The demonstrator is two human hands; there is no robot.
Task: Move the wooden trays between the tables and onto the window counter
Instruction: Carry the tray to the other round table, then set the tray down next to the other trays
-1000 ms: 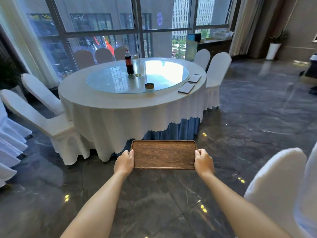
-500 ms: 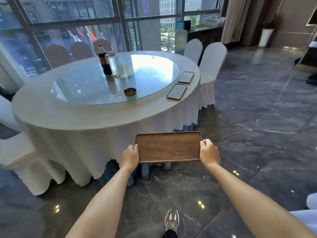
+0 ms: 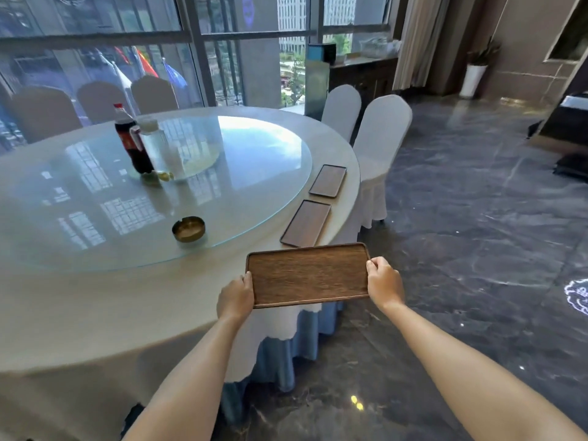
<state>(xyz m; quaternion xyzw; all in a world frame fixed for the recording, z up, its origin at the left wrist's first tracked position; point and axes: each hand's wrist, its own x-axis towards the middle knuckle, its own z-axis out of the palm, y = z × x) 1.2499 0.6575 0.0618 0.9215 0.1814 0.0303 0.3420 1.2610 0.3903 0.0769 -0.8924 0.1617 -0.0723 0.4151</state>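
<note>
I hold a brown wooden tray level, over the near right edge of the round table. My left hand grips its left short side and my right hand grips its right short side. Two more dark wooden trays lie flat on the table's right rim: one just beyond the held tray and another farther back. The window counter is a dark cabinet at the back right, under the window.
On the glass turntable stand a cola bottle, a clear bottle and a brass ashtray. Two white-covered chairs stand at the table's right. Dark marble floor spreads to the right.
I have walked up to the table. The tray, held in both hands throughout, has gone from in front of the tablecloth to above the table's edge.
</note>
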